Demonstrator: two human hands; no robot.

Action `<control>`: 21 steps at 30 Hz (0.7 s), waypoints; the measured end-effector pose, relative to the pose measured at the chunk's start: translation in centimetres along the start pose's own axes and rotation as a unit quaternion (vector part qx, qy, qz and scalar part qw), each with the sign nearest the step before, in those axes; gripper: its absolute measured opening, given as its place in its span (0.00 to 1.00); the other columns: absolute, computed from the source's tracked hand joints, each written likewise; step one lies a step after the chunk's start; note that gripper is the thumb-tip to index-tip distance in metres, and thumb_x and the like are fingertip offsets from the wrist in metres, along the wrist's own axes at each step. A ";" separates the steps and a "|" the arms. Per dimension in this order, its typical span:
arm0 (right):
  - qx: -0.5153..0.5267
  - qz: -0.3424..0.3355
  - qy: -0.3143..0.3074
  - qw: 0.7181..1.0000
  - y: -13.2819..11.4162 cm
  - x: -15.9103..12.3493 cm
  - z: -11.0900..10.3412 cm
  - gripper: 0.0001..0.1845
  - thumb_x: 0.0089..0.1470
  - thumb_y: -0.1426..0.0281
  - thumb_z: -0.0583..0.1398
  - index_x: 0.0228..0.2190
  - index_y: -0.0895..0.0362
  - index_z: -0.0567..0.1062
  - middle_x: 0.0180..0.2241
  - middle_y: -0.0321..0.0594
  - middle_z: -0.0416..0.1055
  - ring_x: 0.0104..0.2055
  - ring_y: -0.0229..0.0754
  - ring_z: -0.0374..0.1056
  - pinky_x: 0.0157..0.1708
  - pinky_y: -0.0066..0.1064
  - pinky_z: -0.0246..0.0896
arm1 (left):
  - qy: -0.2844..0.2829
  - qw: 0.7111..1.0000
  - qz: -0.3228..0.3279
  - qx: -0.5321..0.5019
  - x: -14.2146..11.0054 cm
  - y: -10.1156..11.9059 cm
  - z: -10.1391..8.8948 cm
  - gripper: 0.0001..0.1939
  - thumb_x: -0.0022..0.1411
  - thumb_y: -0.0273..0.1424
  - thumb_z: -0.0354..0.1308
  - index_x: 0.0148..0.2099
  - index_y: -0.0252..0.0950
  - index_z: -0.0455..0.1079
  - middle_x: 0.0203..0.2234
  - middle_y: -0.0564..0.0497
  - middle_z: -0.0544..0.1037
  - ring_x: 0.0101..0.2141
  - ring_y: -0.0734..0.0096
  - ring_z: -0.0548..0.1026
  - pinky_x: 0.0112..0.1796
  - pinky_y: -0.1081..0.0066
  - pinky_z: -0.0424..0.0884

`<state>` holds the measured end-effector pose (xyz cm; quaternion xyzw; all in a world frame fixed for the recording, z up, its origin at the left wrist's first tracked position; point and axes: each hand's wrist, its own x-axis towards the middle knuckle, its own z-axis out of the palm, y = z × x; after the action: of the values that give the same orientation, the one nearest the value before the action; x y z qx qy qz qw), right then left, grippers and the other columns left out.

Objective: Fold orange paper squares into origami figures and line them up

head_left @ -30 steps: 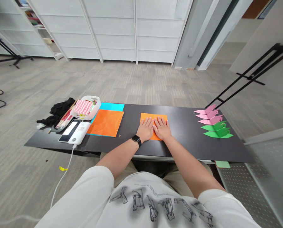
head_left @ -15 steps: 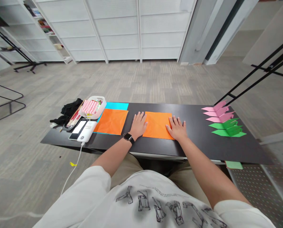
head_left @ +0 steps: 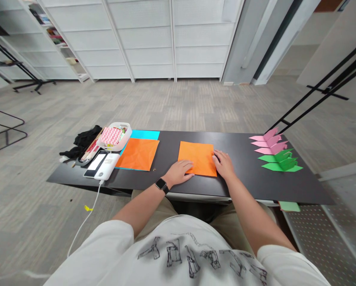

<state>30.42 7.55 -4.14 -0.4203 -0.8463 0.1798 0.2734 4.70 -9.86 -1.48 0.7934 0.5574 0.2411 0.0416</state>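
Loosely open, the left hand (head_left: 178,173) rests over the near-left corner of the orange sheet (head_left: 199,155); the right hand (head_left: 224,164), also open, touches its right edge.

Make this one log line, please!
left hand: on middle orange sheet's near-left corner | right hand: at its right edge | sheet: on black table
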 end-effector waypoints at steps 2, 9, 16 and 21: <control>0.055 -0.032 0.000 0.998 0.4 -0.6 -0.5 0.28 0.72 0.52 0.51 0.60 0.51 0.78 0.64 0.51 0.75 0.69 0.56 0.67 0.71 0.59 0.57 | 0.005 1.000 0.000 0.016 0.0 0.2 0.1 0.14 0.77 0.39 0.58 0.57 0.38 0.77 0.56 0.43 0.82 0.59 0.57 0.79 0.63 0.54 0.74; 0.047 -0.153 -0.040 0.986 0.2 -3.2 -2.0 0.39 0.63 0.42 0.62 0.67 0.49 0.72 0.77 0.49 0.53 0.80 0.64 0.44 0.75 0.65 0.45 | 0.034 0.997 -0.016 0.069 0.0 0.2 -0.2 0.15 0.81 0.36 0.50 0.48 0.38 0.77 0.46 0.44 0.85 0.49 0.60 0.82 0.54 0.57 0.77; 0.022 -0.183 -0.057 0.981 -0.8 -3.0 -1.8 0.30 0.62 0.58 0.68 0.64 0.45 0.75 0.62 0.44 0.77 0.67 0.59 0.68 0.72 0.64 0.53 | 0.082 0.995 -0.046 0.046 0.0 0.1 -0.7 0.14 0.81 0.34 0.50 0.47 0.38 0.76 0.45 0.45 0.85 0.47 0.60 0.82 0.53 0.57 0.77; 0.055 -0.143 -0.005 0.988 -0.3 -2.8 -1.7 0.18 0.62 0.74 0.61 0.47 0.45 0.86 0.49 0.41 0.84 0.52 0.52 0.77 0.57 0.52 0.71 | 0.081 0.996 -0.020 -0.025 -1.0 -0.6 -1.9 0.18 0.73 0.46 0.64 0.55 0.40 0.75 0.52 0.44 0.83 0.55 0.55 0.80 0.60 0.53 0.75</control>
<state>32.71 5.30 -3.50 -0.2782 -0.8881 0.1869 0.3146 3.13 -10.95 -0.35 0.7584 0.5689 0.3174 0.0206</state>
